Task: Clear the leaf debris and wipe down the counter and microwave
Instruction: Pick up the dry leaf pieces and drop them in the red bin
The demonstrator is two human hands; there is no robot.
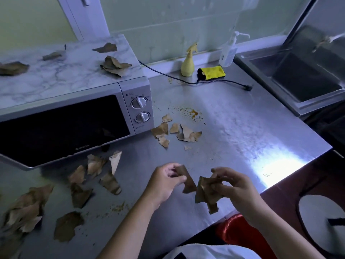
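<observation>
Above the counter (233,128), left hand (164,182) pinched one leaf scrap (188,184); right hand (237,186) gripped one larger scrap (205,195). Four leaves (115,66) lay on the microwave (74,118).

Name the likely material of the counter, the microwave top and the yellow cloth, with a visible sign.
Counter: probably brushed stainless steel; grey sheen, glare. Microwave top: marble-look surface, perhaps a film; grey veins. Yellow cloth: soft fabric, maybe microfibre; plush.

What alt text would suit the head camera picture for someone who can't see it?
The left hand pinches a small leaf piece and the right hand a larger leaf piece above a steel counter littered with leaf scraps. A microwave on the left has leaves on top; a spray bottle and yellow cloth sit at the back.
</observation>
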